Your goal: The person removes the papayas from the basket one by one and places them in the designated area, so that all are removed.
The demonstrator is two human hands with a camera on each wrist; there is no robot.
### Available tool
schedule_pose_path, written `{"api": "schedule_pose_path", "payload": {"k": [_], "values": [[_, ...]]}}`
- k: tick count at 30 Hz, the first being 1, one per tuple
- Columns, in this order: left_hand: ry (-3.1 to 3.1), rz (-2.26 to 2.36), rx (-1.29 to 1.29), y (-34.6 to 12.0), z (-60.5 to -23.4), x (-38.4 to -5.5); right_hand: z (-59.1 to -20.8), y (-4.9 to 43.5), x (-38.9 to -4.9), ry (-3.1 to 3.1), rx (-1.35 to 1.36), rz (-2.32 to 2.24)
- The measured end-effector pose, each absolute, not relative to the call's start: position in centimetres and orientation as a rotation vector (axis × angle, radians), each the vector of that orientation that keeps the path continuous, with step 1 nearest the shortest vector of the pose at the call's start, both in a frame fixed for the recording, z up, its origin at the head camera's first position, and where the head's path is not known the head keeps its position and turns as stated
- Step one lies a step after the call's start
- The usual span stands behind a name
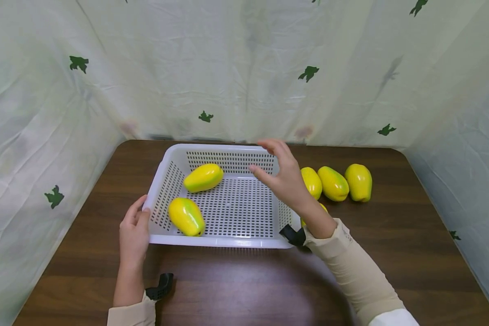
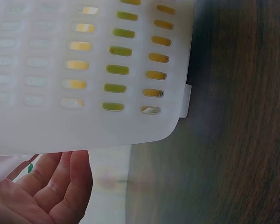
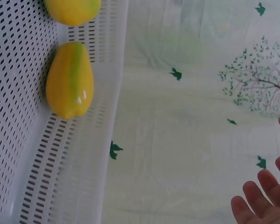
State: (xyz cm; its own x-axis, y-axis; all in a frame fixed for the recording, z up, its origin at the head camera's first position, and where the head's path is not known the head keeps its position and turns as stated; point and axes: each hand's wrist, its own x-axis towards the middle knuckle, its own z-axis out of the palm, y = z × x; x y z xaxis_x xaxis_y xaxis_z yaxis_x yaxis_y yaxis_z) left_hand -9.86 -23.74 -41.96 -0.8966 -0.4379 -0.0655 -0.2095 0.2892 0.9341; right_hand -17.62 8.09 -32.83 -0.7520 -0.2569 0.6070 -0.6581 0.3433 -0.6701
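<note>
A white perforated plastic basket (image 1: 236,242) is on the brown table, with two glossy yellow-green fruits, shaped like papayas, in its left half: one fruit (image 1: 203,177) farther back, another fruit (image 1: 186,217) nearer the front. My left hand (image 1: 135,231) grips the basket's left rim, thumb on top; in the left wrist view its fingers (image 2: 60,186) show beside the rim. Above the basket's right end is my right hand (image 1: 283,176), thumb and fingers spread, holding nothing. The right wrist view shows its fingertips (image 3: 256,198) apart from the basket.
Right of the basket lie several more yellow fruits, among them a middle fruit (image 1: 333,183) and a rightmost fruit (image 1: 358,182). One is mostly hidden behind my right wrist. A pale curtain (image 1: 244,68) with green leaf shapes surrounds the table (image 1: 403,235) at the back and sides.
</note>
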Motion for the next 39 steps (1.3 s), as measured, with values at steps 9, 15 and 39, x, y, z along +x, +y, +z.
{"api": "schedule_pose_path", "payload": {"k": [9, 15, 39], "values": [[-2.346, -1.64, 0.586, -23.7, -42.0, -9.9, -34.0, 5.2, -20.0, -2.32, 0.963, 1.433], [-2.344, -1.675, 0.599, -23.8, -41.8, -9.9, -35.5, 3.6, -21.7, -2.46, 0.989, 1.465], [-2.36, -1.639, 0.611, -23.9, -41.9, -10.1, -40.3, -0.2, -25.8, -2.866, 0.808, 1.528]]}}
